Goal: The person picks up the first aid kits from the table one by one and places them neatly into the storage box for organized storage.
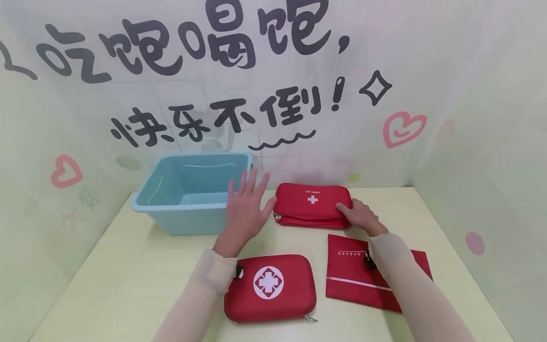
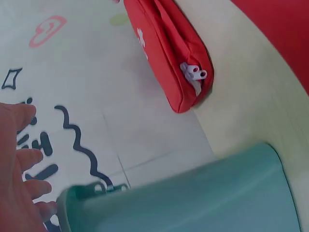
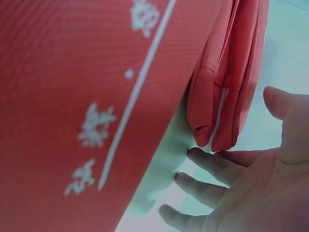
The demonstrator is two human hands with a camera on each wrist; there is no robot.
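Note:
My left hand [image 1: 247,209] is raised with fingers spread, beside the right rim of a light blue plastic bin [image 1: 183,221]. To its right lies a red zippered first-aid pouch [image 1: 295,204] with a white cross. At that pouch's right end is my right hand [image 1: 362,216]. In the right wrist view its fingers [image 3: 212,166] extend along the pouch's lower corner, with the thumb held apart from them. In the left wrist view, white zipper pulls [image 2: 195,72] show at the pouch's other end.
A hard red case [image 1: 290,273] with a white cross emblem lies in front, partly behind my left wrist. At the right, a flat red document pouch [image 1: 359,270] lies under my right forearm in view. A printed white curtain [image 1: 299,161] stands behind the table.

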